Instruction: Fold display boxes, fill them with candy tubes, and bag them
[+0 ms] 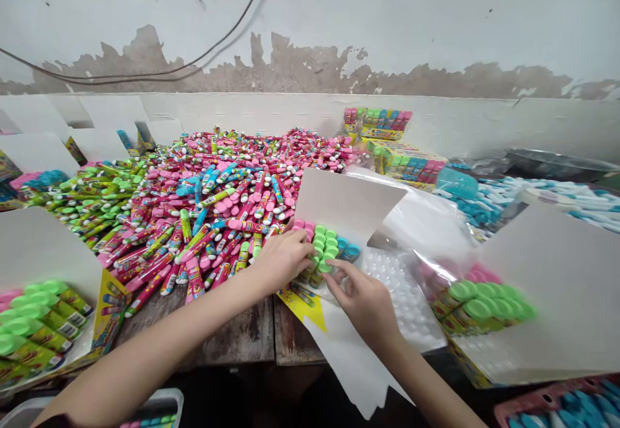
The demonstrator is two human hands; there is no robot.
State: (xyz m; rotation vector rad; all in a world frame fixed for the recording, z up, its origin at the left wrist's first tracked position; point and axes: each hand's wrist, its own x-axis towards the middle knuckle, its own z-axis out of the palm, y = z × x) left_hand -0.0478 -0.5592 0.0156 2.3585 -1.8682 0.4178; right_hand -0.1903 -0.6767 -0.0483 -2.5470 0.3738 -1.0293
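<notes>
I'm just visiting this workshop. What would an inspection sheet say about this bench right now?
surface: worn wooden table, mostly covered
job's things: green-capped tubes standing in an open white card display box
clutter: heap of loose pink, green and blue tubes; clear blister tray; filled display box
grips: left hand against the tubes; right hand pinching a green cap
cables: black cable hanging before the wall
surroundings: peeling painted wall
</notes>
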